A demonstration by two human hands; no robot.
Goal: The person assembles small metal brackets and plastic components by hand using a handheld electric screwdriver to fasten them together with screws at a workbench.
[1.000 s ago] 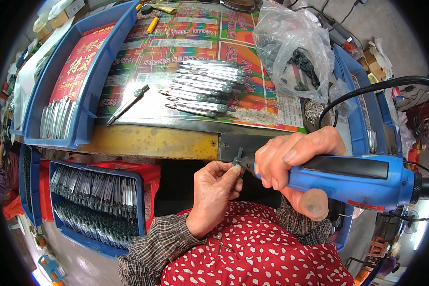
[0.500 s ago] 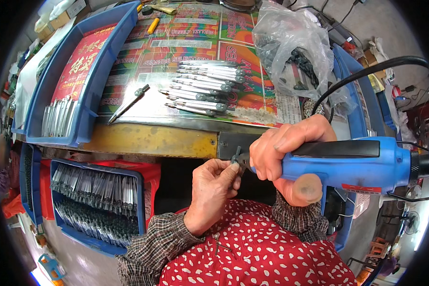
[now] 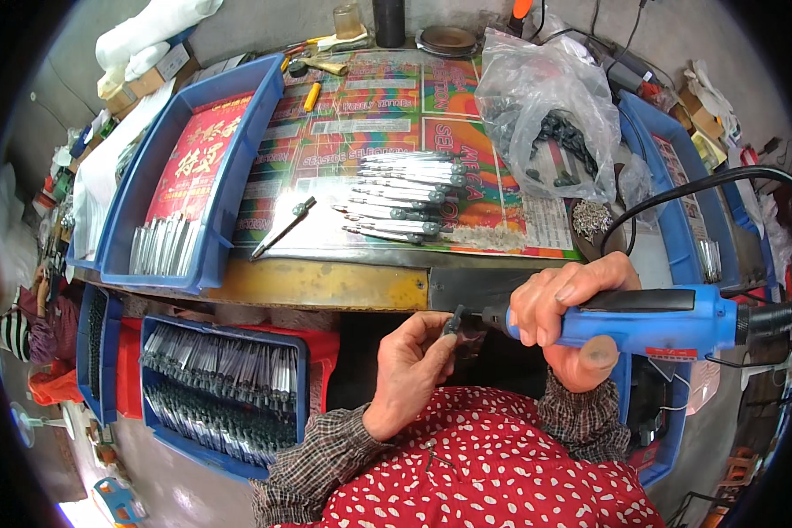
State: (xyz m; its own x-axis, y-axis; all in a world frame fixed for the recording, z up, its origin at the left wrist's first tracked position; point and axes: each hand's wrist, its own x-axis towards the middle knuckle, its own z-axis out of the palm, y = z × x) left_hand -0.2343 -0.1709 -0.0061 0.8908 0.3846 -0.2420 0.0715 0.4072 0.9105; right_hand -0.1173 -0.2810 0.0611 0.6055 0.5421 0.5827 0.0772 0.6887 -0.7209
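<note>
Here, the left hand [image 3: 414, 363] pinches a small dark part [image 3: 453, 325] between thumb and forefinger, just in front of the table [image 3: 326, 287]. The right hand [image 3: 565, 308] is wrapped around a blue power tool [image 3: 635, 331], which points left toward the part; I cannot tell whether they touch. Silver rods [image 3: 405, 193] lie piled on the table, left of a clear plastic bag [image 3: 537, 84].

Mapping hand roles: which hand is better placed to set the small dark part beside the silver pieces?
Left, probably: the left hand pinches the small dark part, and the silver pieces lie ahead of it. The right hand is wrapped around the blue power tool.
</note>
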